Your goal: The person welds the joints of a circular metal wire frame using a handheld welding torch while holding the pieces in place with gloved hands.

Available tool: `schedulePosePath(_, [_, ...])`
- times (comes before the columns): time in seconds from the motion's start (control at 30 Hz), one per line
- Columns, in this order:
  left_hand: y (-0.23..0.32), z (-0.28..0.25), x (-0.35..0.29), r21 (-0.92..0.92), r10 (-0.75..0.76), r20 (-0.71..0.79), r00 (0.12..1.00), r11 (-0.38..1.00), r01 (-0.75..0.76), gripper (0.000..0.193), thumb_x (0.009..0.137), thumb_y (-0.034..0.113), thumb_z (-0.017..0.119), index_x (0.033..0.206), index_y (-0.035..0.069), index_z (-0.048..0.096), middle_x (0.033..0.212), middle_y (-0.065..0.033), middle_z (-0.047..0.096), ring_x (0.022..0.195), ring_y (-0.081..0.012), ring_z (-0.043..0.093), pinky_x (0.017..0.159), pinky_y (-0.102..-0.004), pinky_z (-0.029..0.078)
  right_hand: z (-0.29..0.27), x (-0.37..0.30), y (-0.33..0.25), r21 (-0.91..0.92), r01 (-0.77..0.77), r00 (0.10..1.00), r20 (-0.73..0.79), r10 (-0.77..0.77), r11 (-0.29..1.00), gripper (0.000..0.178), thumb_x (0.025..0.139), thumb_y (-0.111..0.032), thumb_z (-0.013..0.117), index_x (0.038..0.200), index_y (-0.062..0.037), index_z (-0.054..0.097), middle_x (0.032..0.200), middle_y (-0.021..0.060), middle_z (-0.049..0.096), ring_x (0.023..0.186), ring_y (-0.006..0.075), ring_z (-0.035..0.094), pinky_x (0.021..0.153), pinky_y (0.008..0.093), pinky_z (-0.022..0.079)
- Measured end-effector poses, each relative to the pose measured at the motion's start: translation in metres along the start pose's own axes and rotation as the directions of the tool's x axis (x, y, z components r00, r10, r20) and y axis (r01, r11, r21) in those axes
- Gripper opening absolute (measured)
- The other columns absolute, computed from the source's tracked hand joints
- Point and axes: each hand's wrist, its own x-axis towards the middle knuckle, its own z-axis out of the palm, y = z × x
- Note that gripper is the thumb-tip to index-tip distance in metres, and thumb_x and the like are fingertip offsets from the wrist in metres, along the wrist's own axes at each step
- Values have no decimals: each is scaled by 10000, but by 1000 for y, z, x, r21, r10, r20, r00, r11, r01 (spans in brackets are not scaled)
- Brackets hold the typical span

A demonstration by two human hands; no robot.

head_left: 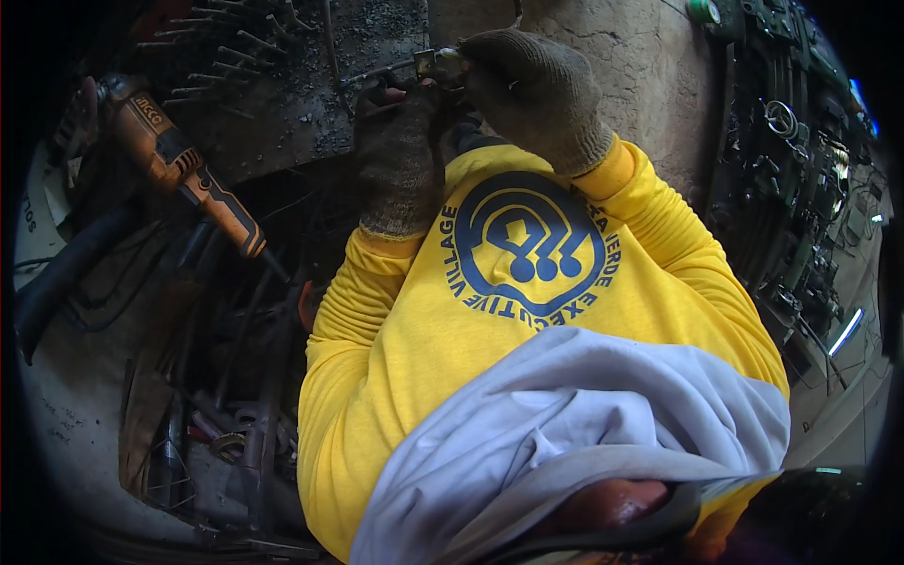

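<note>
Metal tab (pixel 426 64), seemingly mid-work.
Your left hand (pixel 398 155) likely pinches it; right hand (pixel 537 99) grip and remaining work unclear.

Yellow shirt (pixel 414 367), navy circular emblem (pixel 535 275), pale lavender cloth (pixel 584 424), 2 grey-brown gloves (pixel 541 99), orange-and-black grinder (pixel 151 127)

An orange and black angle grinder (pixel 174 151) is placed to the left of a dark, flat work surface (pixel 278 141). Near the right edge of this surface, grey crumbs (pixel 395 36) are scattered; farther left are several thin metal rods (pixel 262 41). A thick black tube (pixel 75 264) is near the grinder. Well to the right, silvery wire rings (pixel 782 120) are among dark metal parts (pixel 753 184).
</note>
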Motion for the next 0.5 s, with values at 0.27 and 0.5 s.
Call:
schedulePosePath(0.27, [0,3,5,27,82,-36,996,996,-81,237,911,14,668,1137,55,723,1004,-114,690,941,-221,662,837,-314,521,3,2,-5,-103,83,995,-49,-89,991,166,885,-192,723,1000,-72,735,817,132,725,692,297,721,631,356,597])
schedulePosePath(0.5, [-1,5,1,32,1,8,1000,999,-1,283,914,15,662,1196,28,687,1053,-105,701,991,-231,667,943,-332,477,6,2,1,-135,118,990,-58,-126,984,165,875,-199,727,991,-83,716,775,120,713,651,287,709,604,352,587])
